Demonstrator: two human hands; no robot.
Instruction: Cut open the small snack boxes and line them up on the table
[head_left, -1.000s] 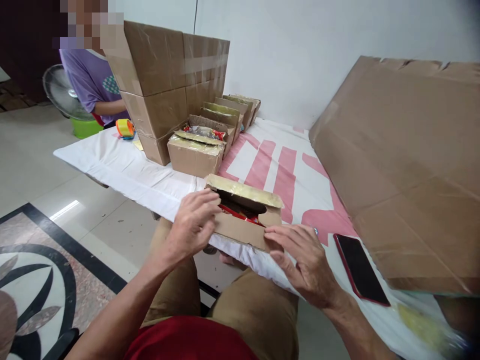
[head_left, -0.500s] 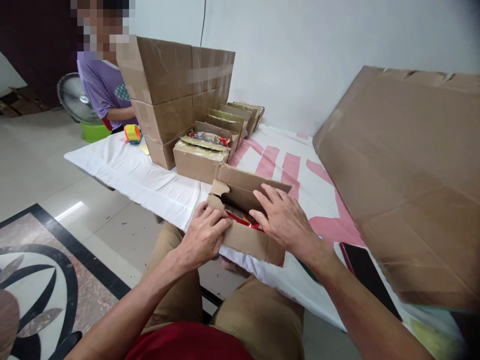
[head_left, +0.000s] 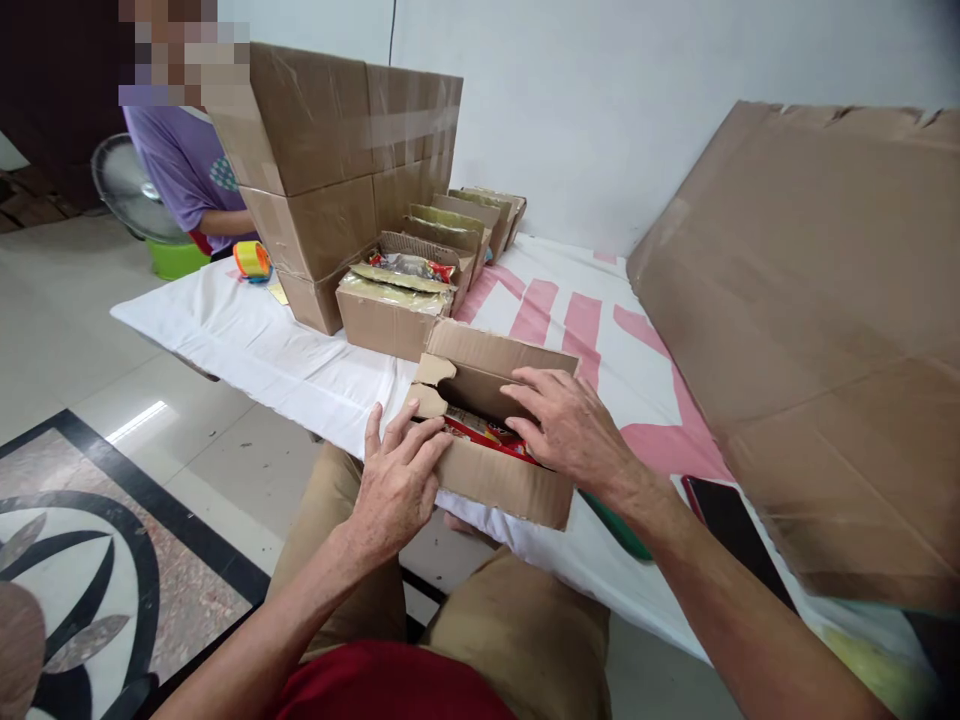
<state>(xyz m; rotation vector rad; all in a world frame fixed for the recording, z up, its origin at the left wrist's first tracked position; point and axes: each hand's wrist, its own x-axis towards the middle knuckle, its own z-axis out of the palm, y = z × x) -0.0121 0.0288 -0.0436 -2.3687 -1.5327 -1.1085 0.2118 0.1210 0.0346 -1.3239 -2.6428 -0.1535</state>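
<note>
A small open cardboard box (head_left: 495,480) sits at the near edge of the table, its far flap standing up and red packets (head_left: 487,436) showing inside. My left hand (head_left: 397,480) lies with fingers spread against the box's left end and its small side flap. My right hand (head_left: 570,430) reaches over the box from the right, fingers stretched out and resting on the inside of the far flap above the packets. Neither hand grips anything.
A row of similar small boxes (head_left: 394,310) runs back beside stacked large cartons (head_left: 330,170). Flattened cardboard sheets (head_left: 817,320) lean at the right. A dark phone (head_left: 739,535) and a green object (head_left: 619,525) lie by my right forearm. A person in purple (head_left: 191,165), a tape roll (head_left: 251,258) and a fan (head_left: 124,190) are far left.
The box's far flap went from folded down to raised. My right hand moved from the box's near right corner up into the opening. My left hand shifted down to the left end, fingers spreading.
</note>
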